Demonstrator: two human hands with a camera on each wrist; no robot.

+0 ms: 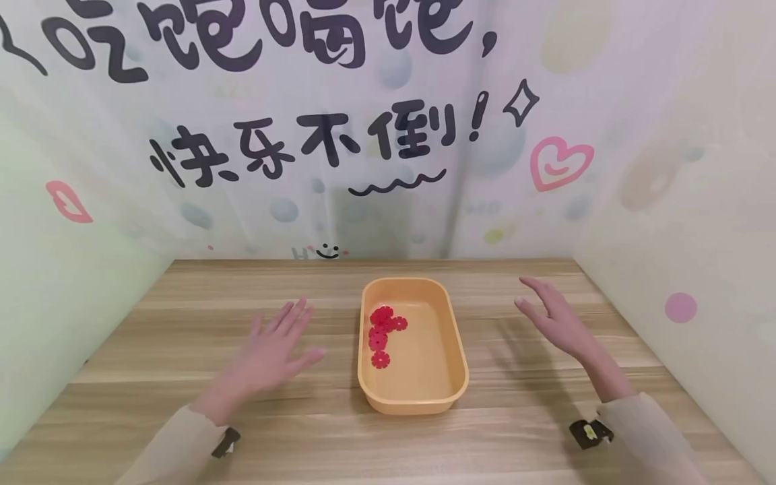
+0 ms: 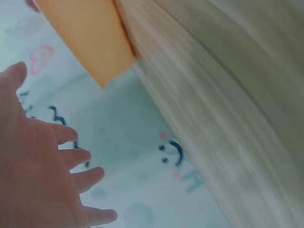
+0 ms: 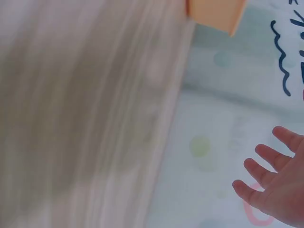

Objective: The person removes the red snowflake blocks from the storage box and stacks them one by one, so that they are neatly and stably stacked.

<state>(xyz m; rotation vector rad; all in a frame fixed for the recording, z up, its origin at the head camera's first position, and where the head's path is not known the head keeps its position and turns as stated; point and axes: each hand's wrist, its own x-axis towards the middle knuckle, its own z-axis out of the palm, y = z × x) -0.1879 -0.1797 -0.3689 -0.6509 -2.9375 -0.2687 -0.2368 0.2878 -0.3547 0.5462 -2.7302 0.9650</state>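
An orange-yellow plastic tub (image 1: 418, 407) stands on the table between my two hands. Several red, flower-shaped discs (image 1: 380, 360) lie inside it along the left wall, some overlapping. To the left of the tub, my left hand (image 1: 267, 357) is spread with straight fingers and holds nothing; it is slightly blurred. My right hand (image 1: 560, 323) is held to the right of the tub, apart from it, with its fingers extended and nothing in it. Both wrist views show an outstretched hand, the left hand (image 2: 42, 175) and the right hand (image 3: 275, 175), with part of the tub beyond.
The wood-grain table (image 1: 273, 438) reaches back to a white curtain (image 1: 400, 222) printed with black characters. Pale walls (image 1: 685, 236) close in both sides. A dark band (image 1: 589, 433) sits at the right wrist, another dark piece (image 1: 227, 442) at the left cuff.
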